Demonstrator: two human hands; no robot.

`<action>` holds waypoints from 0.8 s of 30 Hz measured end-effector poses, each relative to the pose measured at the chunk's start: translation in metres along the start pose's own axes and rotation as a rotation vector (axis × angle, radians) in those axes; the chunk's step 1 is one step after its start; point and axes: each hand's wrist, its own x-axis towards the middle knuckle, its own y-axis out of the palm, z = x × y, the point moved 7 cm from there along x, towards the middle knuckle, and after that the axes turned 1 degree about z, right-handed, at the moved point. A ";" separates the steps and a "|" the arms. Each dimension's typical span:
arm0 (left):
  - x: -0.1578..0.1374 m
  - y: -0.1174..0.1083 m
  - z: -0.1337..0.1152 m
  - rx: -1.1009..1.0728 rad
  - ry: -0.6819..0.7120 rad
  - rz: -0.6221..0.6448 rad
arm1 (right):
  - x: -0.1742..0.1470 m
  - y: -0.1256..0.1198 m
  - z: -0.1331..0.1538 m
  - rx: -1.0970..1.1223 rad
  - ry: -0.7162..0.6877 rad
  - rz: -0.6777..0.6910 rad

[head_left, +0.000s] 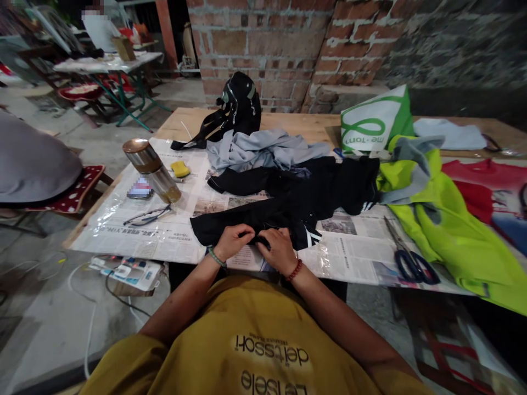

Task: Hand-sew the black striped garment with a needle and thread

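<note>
A black garment with white stripes [284, 200] lies spread over the newspaper-covered table [354, 258]. At its near edge my left hand [233, 241] pinches the black cloth between thumb and fingers. My right hand [279, 249] grips the same cloth close beside it, fingers curled, the two hands almost touching. Any small thing between the fingertips is hidden. A grey garment [267, 151] lies crumpled behind the black one. Dark-handled scissors [411, 260] rest to the right of my hands, beside a neon yellow garment [448, 225].
On the left stand a metal flask [150, 173], a yellow sponge [180, 169], a phone [140, 188] and eyeglasses [149, 215]. A black bag [242, 104] and a green-white bag [376, 123] sit at the back. A power strip [127, 271] hangs low left. Another person sits at the left edge.
</note>
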 end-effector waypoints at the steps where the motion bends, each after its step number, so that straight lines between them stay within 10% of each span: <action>1: 0.000 0.000 0.000 0.003 0.000 0.002 | 0.001 0.001 0.000 -0.004 -0.001 0.007; 24: 0.000 0.001 -0.001 0.063 0.051 -0.021 | 0.012 -0.005 -0.001 0.207 0.137 -0.072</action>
